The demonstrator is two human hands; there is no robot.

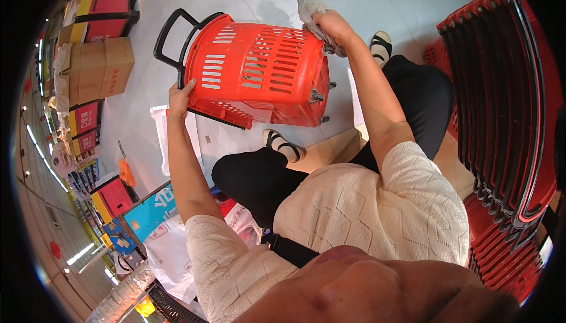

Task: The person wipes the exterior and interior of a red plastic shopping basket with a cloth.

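A red plastic shopping basket (261, 64) with small wheels and a black handle lies tilted on its side in front of me, its handle end towards the left. My left hand (180, 99) grips the basket's rim beside the black handle, with the thumb on the red side wall. My right hand (332, 27) holds a crumpled grey cloth (313, 11) against the basket's wheeled bottom end. Part of the cloth hangs below the fingers. Through the slots of the basket, its inside shows only in part.
Stacks of red baskets with black handles (495, 102) stand close on the right. Cardboard boxes (95, 71) stand at the left by pink and yellow display units. A white container (170, 139) stands on the floor, and white plastic bags (170, 252) lie at the lower left.
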